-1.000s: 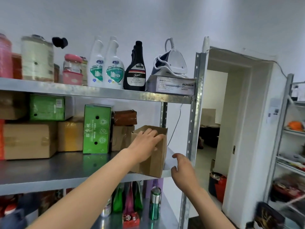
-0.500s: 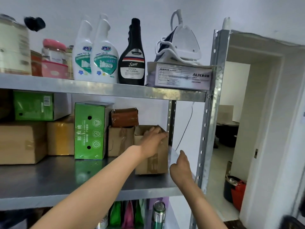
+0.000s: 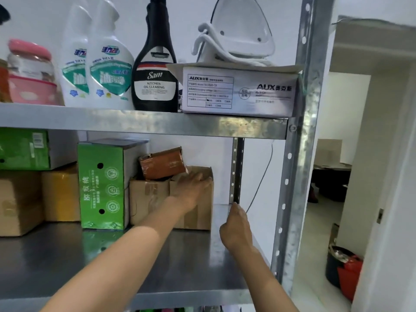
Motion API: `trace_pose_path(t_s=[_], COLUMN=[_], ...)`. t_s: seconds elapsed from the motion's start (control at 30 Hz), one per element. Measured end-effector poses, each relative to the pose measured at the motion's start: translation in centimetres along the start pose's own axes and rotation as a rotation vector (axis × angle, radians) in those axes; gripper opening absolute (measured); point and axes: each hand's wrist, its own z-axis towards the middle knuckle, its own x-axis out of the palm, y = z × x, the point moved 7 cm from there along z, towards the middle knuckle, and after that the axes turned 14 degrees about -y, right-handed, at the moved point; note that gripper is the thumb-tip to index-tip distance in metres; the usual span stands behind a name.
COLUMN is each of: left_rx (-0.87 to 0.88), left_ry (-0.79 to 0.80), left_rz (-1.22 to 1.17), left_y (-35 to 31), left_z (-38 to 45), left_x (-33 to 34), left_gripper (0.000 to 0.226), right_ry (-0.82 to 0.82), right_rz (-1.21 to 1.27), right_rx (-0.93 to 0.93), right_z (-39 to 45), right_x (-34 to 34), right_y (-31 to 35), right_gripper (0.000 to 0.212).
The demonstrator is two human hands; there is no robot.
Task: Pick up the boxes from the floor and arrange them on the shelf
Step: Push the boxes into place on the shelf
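Note:
A plain brown cardboard box (image 3: 200, 212) stands at the back right of the middle metal shelf (image 3: 171, 264), against the wall. My left hand (image 3: 191, 188) lies flat on its front top edge, fingers spread over it. To the right, my right hand (image 3: 236, 228) hovers beside the box with fingers loosely together, holding nothing and apart from the box. Left of it sit another brown box (image 3: 147, 199) with a small reddish-brown box (image 3: 162, 164) on top, then a tall green box (image 3: 101, 185).
Further left on the shelf are yellow-taped and brown boxes (image 3: 36, 197) under a green box (image 3: 24, 149). The upper shelf holds cleaning bottles (image 3: 108, 64), a jar and an iron on a white box (image 3: 238, 91). The shelf post (image 3: 290, 176) borders an open doorway with a bin (image 3: 344, 271).
The box has slid from the shelf's front edge back to the wall, pushed by my left hand. My right hand followed along its right side. The view moved closer to the shelf.

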Motion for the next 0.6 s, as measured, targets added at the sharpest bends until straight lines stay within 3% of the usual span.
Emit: trace_pose_path(t_s=[0.13,0.3,0.43,0.6], left_rx=[-0.021,-0.117,-0.085,-0.084], left_ry=[0.008,0.021,-0.018,-0.114], left_rz=[0.071,-0.076,0.018,0.08], left_y=[1.0,1.6,1.5,0.5], left_z=[1.1,1.6,2.0,0.9], left_x=[1.5,2.9,3.5,3.9], left_gripper=[0.077,0.061,0.072,0.068], right_ry=[0.051,0.055,0.031,0.092], right_rz=[-0.038,-0.051,-0.036,0.001], right_rx=[-0.006,-0.045,-0.076,-0.149], right_z=[0.6,1.8,2.3,1.5], right_x=[1.4,2.6,3.2,3.9], right_y=[-0.8,-1.4,-0.9,0.4], right_gripper=[0.064,0.06,0.06,0.068])
